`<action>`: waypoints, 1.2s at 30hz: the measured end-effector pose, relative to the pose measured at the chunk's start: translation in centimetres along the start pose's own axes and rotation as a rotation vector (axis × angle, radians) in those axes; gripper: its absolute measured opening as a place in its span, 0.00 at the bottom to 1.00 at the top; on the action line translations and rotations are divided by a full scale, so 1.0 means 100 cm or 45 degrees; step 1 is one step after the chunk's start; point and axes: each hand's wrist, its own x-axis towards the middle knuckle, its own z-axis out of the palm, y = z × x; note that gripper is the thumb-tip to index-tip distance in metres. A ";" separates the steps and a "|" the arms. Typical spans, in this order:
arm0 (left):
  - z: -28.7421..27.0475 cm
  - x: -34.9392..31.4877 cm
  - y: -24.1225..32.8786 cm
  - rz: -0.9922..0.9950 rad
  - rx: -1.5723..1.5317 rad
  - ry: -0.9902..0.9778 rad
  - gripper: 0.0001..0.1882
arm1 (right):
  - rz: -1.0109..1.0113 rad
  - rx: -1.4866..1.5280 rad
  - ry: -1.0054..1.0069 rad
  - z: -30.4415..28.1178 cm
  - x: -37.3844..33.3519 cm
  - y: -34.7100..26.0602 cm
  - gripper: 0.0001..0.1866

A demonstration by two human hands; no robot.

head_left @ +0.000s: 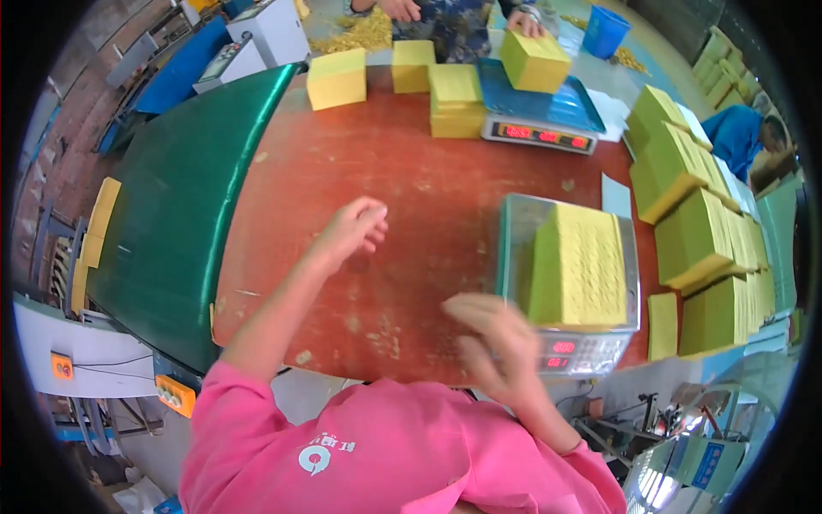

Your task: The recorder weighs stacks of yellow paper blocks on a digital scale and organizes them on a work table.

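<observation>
Red paint is worn off in spots on the big table (342,154), and the scale (517,240) sits near its front edge. On the scale stands the stack (582,265), so tall, and maybe so loose, that a bump could make its sheets slip or fall. It is bright yellow, a thick block of thin sheets, with rows of little curvy marks on top. At the scale's front left is the right hand (498,343), blurry, its thumb spread away from its fingers, with nothing to see in it; I can't tell if it touches the scale. A push there could make the number wrong. Well left of the scale, the left hand (354,233) hangs over the table, fingers softly bent, pinching nothing I can see. Just right of the scale is a thin block (662,325), and past that stand tall piles (693,236), which could tip if an elbow knocked them. Behind the scale, across the table, a worker's hand (527,23) rests on a yellow block (535,67) on the back scale (584,110).
</observation>
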 end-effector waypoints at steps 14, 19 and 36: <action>-0.075 0.436 0.145 0.710 1.329 0.817 0.25 | 0.593 -0.572 -0.323 0.163 -0.050 0.084 0.23; -0.026 0.500 0.152 0.139 1.364 0.634 0.47 | 0.633 -0.671 -0.310 0.161 -0.037 0.086 0.20; -0.074 0.316 0.065 0.512 1.630 0.269 0.45 | 0.602 -0.608 -0.217 0.161 -0.053 0.089 0.23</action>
